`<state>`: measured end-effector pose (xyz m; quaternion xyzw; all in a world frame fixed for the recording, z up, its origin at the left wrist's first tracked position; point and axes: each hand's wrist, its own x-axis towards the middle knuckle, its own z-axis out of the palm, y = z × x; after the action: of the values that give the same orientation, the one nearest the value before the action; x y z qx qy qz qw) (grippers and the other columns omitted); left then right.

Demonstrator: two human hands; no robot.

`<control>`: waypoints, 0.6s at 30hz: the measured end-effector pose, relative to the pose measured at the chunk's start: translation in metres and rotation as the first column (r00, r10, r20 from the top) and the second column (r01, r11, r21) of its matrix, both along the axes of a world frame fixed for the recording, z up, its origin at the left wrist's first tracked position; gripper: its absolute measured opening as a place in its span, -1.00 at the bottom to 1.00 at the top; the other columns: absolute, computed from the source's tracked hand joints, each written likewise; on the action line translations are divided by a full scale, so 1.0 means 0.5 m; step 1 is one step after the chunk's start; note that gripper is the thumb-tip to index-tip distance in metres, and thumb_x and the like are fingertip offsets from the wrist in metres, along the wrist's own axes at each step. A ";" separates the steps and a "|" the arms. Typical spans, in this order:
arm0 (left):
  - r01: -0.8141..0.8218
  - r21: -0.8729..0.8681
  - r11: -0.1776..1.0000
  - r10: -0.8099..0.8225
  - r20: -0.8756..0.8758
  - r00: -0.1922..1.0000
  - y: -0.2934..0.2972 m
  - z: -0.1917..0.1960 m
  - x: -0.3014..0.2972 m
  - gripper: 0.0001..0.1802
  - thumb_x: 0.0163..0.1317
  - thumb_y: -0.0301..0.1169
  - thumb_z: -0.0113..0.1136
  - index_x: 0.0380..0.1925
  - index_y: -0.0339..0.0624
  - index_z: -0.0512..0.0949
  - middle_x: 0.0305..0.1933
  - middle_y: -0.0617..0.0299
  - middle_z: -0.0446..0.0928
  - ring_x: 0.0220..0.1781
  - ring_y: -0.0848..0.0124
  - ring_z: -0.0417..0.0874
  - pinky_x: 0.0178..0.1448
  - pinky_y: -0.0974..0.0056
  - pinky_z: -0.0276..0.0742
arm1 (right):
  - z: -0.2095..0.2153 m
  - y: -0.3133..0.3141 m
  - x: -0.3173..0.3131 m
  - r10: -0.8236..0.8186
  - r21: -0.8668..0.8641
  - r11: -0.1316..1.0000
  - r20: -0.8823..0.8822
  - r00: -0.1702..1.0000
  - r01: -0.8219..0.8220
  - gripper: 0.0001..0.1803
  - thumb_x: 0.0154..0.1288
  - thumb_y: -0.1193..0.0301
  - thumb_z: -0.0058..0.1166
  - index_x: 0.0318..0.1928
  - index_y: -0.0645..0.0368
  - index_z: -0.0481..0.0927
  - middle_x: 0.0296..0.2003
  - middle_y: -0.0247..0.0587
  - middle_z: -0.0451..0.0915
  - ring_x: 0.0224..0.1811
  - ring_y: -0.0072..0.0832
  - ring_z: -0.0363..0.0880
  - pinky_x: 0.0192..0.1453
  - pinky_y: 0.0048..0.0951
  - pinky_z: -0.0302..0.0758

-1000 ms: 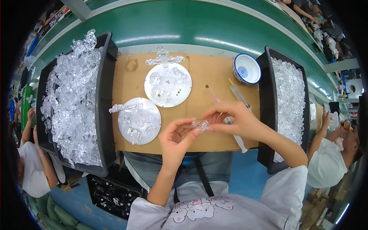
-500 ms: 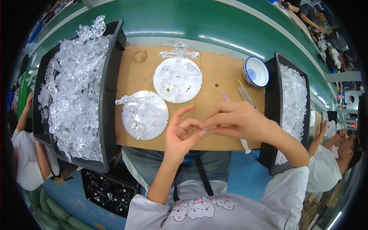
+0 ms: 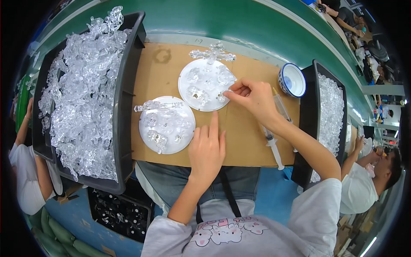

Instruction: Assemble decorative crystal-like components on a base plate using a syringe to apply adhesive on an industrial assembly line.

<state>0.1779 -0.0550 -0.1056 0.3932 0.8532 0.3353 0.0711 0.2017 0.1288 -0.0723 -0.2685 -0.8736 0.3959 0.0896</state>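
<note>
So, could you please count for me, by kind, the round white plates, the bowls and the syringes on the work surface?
Round white plates: 2
Blue-and-white bowl: 1
Syringes: 2
Total: 5

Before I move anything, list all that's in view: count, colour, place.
Round discs: two, white, on the cardboard
Cross-shaped piece: one, clear, at the upper disc's far edge
Bar-like piece: one, clear, across the lower disc's upper part
Bins: two, black, left and right
Small parts: too many to count, clear, heaped in the bins
Bowl: one, blue and white, far right
Syringes: two, clear and white, by the right forearm
Tray: one, black, floor, lower left
Sacks: several, dark green, lower left
Co-workers: at least three, left, right, upper right
Left hand: one, bare, beside the lower disc
Right hand: one, bare, fingertips at the upper disc's right edge
</note>
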 end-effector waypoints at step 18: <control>0.043 -0.240 0.970 -0.051 -0.028 0.998 0.047 -0.007 -0.025 -0.26 0.26 -0.24 0.14 0.39 -0.20 0.12 -0.57 0.10 0.52 -0.62 0.12 0.58 -0.57 0.09 0.47 | 0.033 -0.025 0.041 -0.037 0.129 0.991 0.068 0.997 0.028 -0.59 0.08 0.23 0.35 -0.12 0.20 0.59 -0.33 -0.25 0.61 -0.39 -0.56 0.56 -0.30 -0.52 0.47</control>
<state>0.1653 -0.0317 -0.1093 0.4075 0.8789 0.2216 0.1111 0.2222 0.1162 -0.0560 -0.2901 -0.8954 0.3277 0.0823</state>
